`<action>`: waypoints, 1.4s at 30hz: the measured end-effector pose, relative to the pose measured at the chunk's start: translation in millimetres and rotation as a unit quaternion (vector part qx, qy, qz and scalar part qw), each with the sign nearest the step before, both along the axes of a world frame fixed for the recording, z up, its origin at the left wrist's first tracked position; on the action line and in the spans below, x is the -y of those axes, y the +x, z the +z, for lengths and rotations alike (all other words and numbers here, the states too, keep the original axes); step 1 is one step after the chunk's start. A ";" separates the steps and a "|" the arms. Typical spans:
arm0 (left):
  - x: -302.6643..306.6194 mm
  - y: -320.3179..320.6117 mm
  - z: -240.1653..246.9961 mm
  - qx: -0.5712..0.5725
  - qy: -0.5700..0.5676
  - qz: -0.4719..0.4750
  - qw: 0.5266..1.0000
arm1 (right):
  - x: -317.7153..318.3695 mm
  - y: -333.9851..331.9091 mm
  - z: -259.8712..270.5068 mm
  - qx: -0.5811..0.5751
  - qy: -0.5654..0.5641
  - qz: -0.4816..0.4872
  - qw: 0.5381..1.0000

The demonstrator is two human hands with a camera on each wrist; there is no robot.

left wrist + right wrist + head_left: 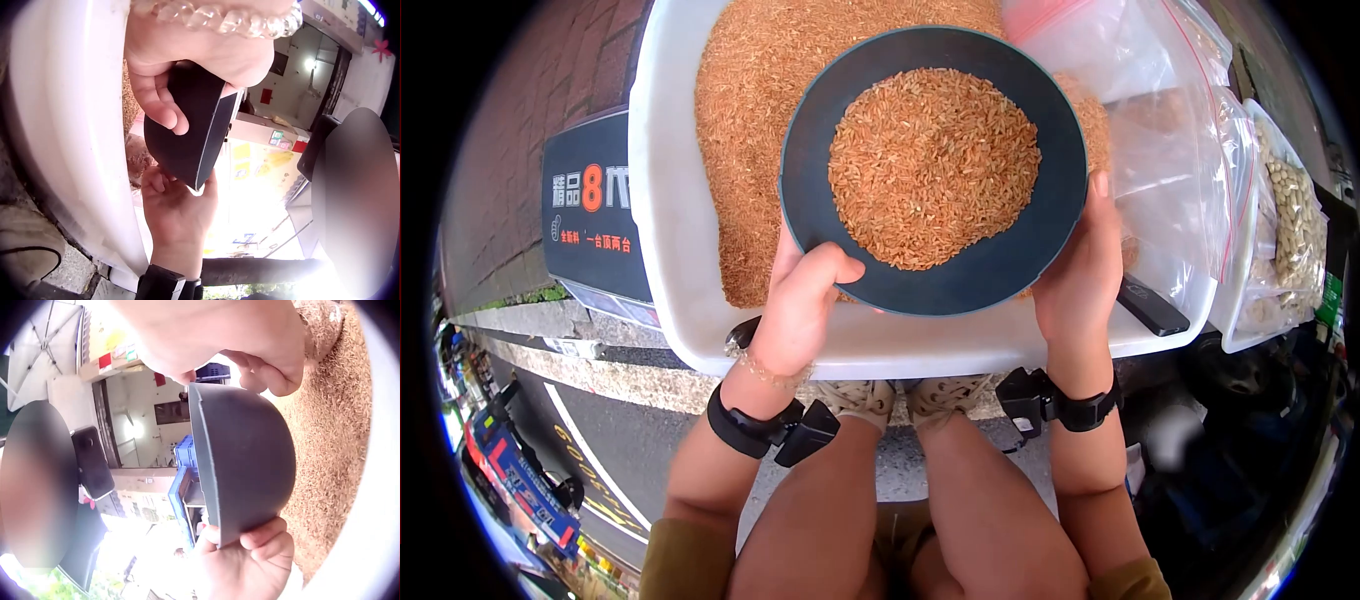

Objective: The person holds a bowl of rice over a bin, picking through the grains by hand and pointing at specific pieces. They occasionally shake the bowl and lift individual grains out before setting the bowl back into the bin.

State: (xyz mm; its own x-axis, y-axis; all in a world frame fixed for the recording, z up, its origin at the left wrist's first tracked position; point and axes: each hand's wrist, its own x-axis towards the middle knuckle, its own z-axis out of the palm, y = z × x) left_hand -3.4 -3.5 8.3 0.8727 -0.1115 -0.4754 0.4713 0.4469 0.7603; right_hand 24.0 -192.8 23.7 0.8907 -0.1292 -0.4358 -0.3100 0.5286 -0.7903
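Note:
A dark blue-grey bowl (808, 165) holds a round heap of reddish-brown rice grains (935, 165). My left hand (800, 300) grips its near left side, thumb over the rim; in the left wrist view the fingers curl under the bowl (187, 109). On the opposite side, my right hand (1080, 275) holds the bowl with the thumb up along the rim. Seen from the right wrist, the bowl (250, 456) is held up over the loose grain (328, 437). Below it stands a white tub (668, 190) with more of the same grain (740, 150).
Clear zip bags (1170, 190) lie over the tub's right side. A black handle (1152, 306) sticks out at its near right rim. Farther right is a bag of pale nuts or beans (1293, 215). A dark printed box (595, 210) stands left of the tub.

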 end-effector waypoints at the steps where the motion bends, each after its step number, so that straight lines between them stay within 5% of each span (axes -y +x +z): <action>1: -0.6 -0.7 -0.8 -0.008 -0.020 0.012 1.000 | -2.6 -0.9 -0.4 0.032 -0.022 0.008 0.999; 5: -1.0 -3.3 -2.7 0.009 -0.013 0.034 0.999 | -3.8 -5.1 -4.2 0.099 -0.115 0.041 0.988; 21: 8.1 4.3 10.6 0.160 0.004 0.018 0.987 | -1.8 -4.2 -5.4 0.044 -0.040 -0.008 0.998; 23: 7.1 4.1 10.3 0.166 0.003 0.023 0.986 | 4.4 -2.7 -8.3 0.200 -0.285 -0.050 0.936; 24: 5.4 3.6 10.6 0.140 -0.005 0.021 0.990 | 6.5 -4.8 -4.2 0.200 -0.285 -0.049 0.936; 27: 6.0 5.2 13.1 0.113 -0.009 0.020 0.993 | 5.5 -4.1 23.6 0.268 -0.613 0.052 0.742; 31: 10.0 6.3 9.3 0.150 0.022 0.004 0.988 | 3.3 -1.4 31.2 0.219 -0.688 0.164 0.672; 42: 7.7 6.1 12.0 0.093 0.012 -0.007 0.996 | -5.9 6.9 21.2 0.253 -0.709 0.187 0.631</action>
